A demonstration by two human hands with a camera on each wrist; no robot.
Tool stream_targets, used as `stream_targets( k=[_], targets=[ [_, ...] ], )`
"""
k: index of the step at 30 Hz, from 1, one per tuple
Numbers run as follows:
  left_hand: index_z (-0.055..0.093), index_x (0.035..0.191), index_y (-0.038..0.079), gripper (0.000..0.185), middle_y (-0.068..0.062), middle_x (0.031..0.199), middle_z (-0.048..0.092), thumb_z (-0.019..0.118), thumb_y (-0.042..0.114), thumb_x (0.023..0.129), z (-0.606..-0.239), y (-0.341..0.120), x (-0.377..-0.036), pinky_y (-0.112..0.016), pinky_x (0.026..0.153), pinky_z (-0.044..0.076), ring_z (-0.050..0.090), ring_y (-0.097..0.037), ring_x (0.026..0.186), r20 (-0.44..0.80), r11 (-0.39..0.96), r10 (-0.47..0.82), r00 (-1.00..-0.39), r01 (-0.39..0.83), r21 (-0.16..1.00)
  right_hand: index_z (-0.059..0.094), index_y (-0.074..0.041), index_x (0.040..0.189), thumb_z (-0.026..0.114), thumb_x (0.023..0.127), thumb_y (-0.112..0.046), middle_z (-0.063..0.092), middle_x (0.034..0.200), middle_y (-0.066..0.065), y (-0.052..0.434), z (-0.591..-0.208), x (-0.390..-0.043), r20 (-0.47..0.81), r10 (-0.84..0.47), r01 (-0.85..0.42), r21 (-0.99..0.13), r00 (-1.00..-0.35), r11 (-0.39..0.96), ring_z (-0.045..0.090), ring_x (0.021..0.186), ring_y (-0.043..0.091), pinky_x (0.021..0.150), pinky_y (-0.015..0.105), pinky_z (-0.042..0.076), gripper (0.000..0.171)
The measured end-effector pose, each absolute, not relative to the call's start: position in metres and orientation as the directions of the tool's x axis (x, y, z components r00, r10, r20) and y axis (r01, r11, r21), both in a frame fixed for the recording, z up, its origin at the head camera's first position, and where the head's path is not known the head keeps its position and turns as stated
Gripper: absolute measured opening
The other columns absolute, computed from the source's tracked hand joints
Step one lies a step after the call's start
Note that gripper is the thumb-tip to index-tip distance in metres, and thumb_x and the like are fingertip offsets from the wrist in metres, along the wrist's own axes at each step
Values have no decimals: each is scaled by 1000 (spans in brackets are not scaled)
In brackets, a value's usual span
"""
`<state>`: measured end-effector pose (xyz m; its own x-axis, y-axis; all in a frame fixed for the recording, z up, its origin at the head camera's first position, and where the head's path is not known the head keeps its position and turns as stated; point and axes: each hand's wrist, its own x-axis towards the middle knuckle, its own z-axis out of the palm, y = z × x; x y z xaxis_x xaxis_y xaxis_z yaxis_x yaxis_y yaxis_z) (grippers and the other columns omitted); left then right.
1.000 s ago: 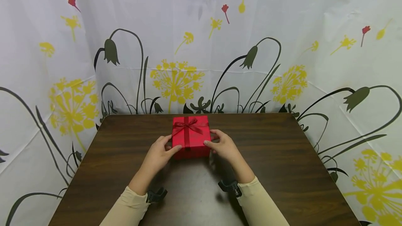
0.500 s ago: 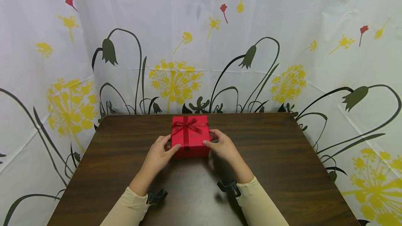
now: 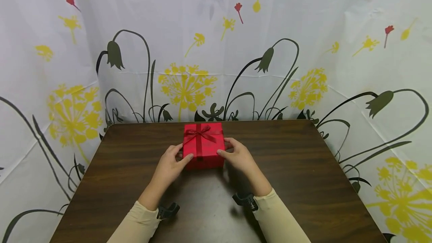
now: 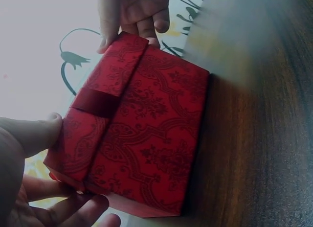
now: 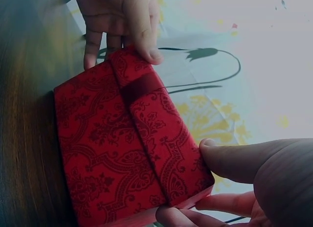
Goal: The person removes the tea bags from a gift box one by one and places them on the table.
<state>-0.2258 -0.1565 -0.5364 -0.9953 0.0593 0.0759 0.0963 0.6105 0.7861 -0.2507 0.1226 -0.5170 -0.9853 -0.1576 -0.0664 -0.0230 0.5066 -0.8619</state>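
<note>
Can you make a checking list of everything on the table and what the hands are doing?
Surface: dark wooden table, bare around the box.
Things: red gift box with a ribbon bow, lid on, resting on the table.
Clutter: nothing seen.
Grips: left hand and right hand hold the box's two sides, thumbs on the lid.
Cables: nothing seen; dark straps on both wrists.
Surroundings: white flowered curtain behind and beside the table.

The head view looks forward and down from above the person's arms, taking in the whole tabletop (image 3: 303,175) and the flowered curtain (image 3: 216,29) behind it. Each wrist view sits low and very close, facing across the red gift box (image 4: 142,134) toward the opposite hand. All three views share that box and the fingers at its sides.
</note>
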Motion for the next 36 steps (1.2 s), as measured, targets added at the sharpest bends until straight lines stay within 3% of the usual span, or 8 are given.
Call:
stream_targets(
  k=[10,18,28,36],
  targets=[
    [59,155,2,67,-19,131,65,81,35,101,-540,-156,-225,-51,101,62,72,-33,114,92,561,50,-994,104,821,62,-17,154,79,101,-32,74,135,12,122,-516,-248,-56,-160,-29,-874,-986,485,74,116,31,96,49,63,58],
    [59,155,1,68,-18,130,65,84,31,99,-538,-154,-226,-47,99,63,72,-31,112,149,520,29,-988,142,842,60,-21,156,79,101,-33,72,139,10,122,-513,-247,-24,-137,-45,-875,-990,482,72,115,29,96,48,63,60],
    [58,156,0,71,-16,130,65,86,29,97,-534,-155,-226,-26,90,62,70,-29,111,200,516,17,-980,180,837,59,-26,158,81,100,-30,69,143,7,124,-506,-246,11,-136,-77,-871,-991,485,69,105,24,87,41,62,62],
    [56,158,2,73,-17,135,64,85,30,98,-527,-158,-222,-50,97,64,68,-32,117,210,497,17,-978,191,847,59,-21,158,81,100,-24,66,141,8,120,-503,-243,82,-140,-137,-885,-987,445,71,100,24,85,39,64,62]
  ],
)
